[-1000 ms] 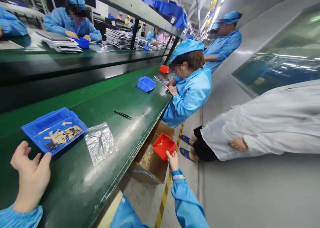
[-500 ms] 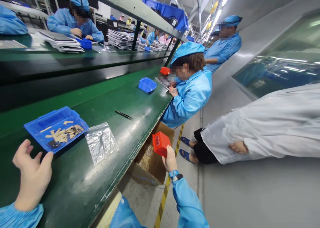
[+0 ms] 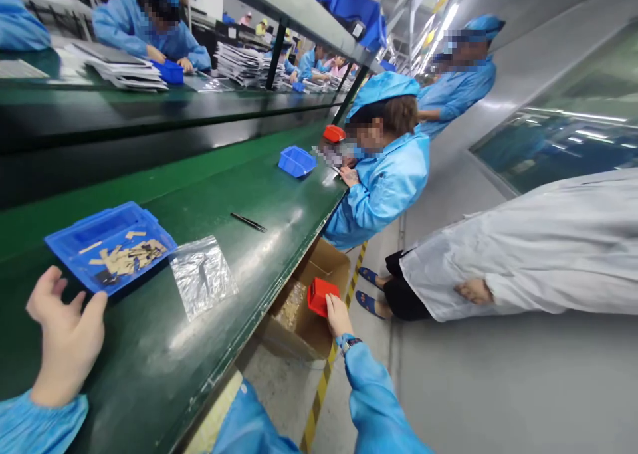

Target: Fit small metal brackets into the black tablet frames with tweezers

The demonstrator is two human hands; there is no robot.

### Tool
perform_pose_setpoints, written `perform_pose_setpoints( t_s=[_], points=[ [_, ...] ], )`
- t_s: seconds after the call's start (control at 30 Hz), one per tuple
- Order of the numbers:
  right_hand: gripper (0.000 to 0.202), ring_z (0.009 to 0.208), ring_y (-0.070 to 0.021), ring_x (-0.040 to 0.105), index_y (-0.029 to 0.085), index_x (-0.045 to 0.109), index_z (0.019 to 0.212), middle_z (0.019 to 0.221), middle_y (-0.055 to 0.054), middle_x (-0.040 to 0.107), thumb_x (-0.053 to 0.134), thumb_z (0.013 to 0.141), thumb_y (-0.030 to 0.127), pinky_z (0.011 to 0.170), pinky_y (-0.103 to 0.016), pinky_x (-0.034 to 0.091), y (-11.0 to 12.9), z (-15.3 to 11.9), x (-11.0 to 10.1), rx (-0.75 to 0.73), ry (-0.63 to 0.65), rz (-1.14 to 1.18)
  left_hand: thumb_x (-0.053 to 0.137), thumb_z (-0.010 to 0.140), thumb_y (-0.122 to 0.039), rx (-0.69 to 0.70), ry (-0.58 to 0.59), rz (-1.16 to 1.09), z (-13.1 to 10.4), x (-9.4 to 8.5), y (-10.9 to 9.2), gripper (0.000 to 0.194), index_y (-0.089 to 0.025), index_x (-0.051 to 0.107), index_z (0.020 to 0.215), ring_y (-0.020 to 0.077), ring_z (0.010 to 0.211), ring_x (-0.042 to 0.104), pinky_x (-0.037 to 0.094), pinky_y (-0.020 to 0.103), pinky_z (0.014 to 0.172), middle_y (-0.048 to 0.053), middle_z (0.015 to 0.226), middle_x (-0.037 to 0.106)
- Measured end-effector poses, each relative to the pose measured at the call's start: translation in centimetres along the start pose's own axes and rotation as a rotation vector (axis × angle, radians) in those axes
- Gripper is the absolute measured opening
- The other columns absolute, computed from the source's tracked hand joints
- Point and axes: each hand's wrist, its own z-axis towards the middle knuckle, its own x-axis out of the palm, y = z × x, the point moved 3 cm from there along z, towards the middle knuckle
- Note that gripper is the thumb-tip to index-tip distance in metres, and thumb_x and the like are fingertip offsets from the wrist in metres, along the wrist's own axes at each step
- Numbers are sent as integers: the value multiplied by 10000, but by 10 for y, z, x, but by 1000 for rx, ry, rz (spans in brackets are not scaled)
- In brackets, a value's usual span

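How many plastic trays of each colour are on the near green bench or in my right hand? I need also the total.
Blue plastic trays: 2 (large tray holding pale strips; small tray)
Red plastic trays: 2 (held tray in your right hand; far tray on the green bench)
Total: 4

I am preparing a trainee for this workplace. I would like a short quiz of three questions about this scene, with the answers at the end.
1. Multiple choice. What does the right hand hold?
A) a plastic bag
B) a red container
C) a stack of papers
2. True or false? The tweezers lie on the green table.
3. Fill the gap with the material. The held container is above an open brown ____ box.

Key: 1 B; 2 true; 3 cardboard
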Motion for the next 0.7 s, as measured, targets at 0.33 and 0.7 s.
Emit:
perform_pose_setpoints(
  t_s=[0.33, 0.7],
  points=[
    [574, 810, -243, 638, 65, 383, 1167, 1002, -206, 604, 255, 879, 545, 647, -396, 531, 17, 33, -16, 480, -207, 492, 642, 504, -299, -4, 4, -13, 1, -2, -5, 988, -227, 214, 1392, 328, 1259, 314, 397, 555, 900, 160, 1392, 209],
    [574, 1272, -305, 301, 9, 417, 1252, 1306, -234, 390, 460, 723, 228, 1078, -512, 218, 33, 22, -29, 73, -36, 39, 629, 551, -206, -13, 25, -31, 1, -5, -16, 939, -261, 207, 1388, 288, 1277, 301, 388, 506, 942, 125, 1403, 215]
  ],
)
